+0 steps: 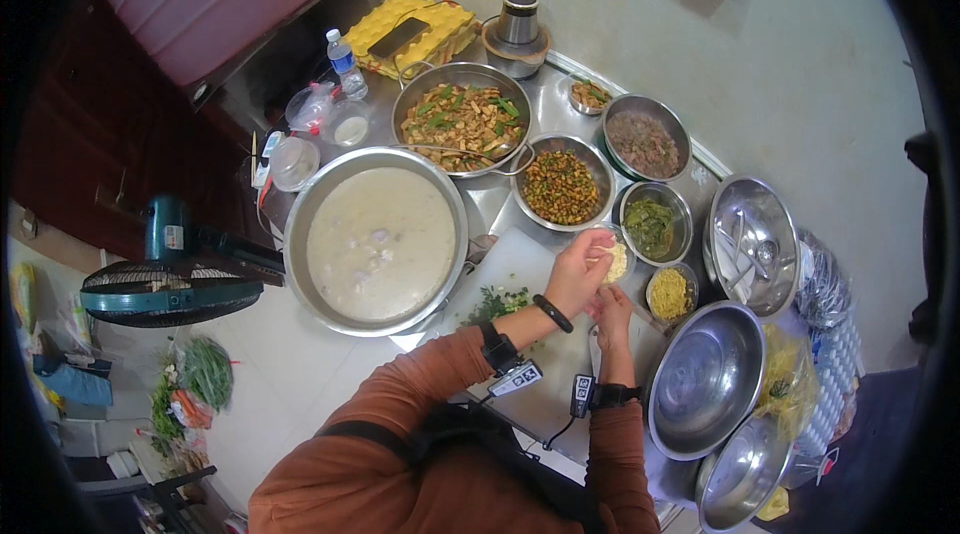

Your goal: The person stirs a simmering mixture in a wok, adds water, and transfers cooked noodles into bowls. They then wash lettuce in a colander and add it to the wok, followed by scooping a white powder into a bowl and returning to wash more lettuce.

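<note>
My left hand (pixel 577 273), with a black band at the wrist, is over the near-left side of a small bowl of chopped pale garlic or similar food (pixel 616 264). Its fingers are bent together; whether anything is between them cannot be told. Just below that bowl is my right hand (pixel 613 313), fingers curled close to the rim; its grip is unclear. Chopped green onion (pixel 501 303) lies on a white cutting board (pixel 517 256) under my left forearm. Part of a knife-like metal tool (pixel 595 350) shows beside my right wrist.
A large basin of whitish liquid (pixel 379 249) stands left. Beyond are a pot of sliced food with green pieces (pixel 461 121), a bowl of diced food (pixel 562 187), and bowls of meat (pixel 643 144) and greens (pixel 648 228). Metal basins (pixel 706 380) stand right; a fan (pixel 172 294) is far left.
</note>
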Demonstrator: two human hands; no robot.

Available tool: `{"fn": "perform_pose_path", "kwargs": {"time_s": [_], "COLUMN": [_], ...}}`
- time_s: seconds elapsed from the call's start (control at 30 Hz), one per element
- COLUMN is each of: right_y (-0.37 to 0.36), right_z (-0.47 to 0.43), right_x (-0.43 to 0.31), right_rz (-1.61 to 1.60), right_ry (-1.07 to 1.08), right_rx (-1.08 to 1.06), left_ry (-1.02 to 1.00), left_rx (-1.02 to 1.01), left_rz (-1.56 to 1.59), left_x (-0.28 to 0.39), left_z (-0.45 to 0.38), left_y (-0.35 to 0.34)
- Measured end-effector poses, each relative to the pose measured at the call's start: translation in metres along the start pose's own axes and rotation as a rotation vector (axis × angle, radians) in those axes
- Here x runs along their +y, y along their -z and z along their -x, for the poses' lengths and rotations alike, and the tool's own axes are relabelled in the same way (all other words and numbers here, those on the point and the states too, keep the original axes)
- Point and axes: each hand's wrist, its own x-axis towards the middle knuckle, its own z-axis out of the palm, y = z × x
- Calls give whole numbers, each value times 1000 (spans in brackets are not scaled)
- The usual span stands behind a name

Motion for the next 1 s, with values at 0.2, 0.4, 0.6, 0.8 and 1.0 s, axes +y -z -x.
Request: {"fn": "perform_pose_path", "kwargs": {"time_s": [0.2, 0.4, 0.6, 0.8, 1.0], "right_y": [2, 34, 50, -5, -93], "right_z": [36, 96, 128, 125, 100], "right_x": [-12, -8, -5, -38, -81], "right_rz": [209, 307, 358, 338, 357], "right_ry": [-27, -56, -64, -8, 116], "right_rx": [1, -97, -174, -337, -462], "left_ry": [-131, -149, -5, 16, 6], "left_rx": [-393, -246, -85, 124, 172], "left_rz": [-1171, -762, -622, -742, -652], "left_x": [20, 39, 87, 169, 201], "left_z": [3, 43, 102, 107, 88], "left_y": [7, 59, 125, 199, 231]}}
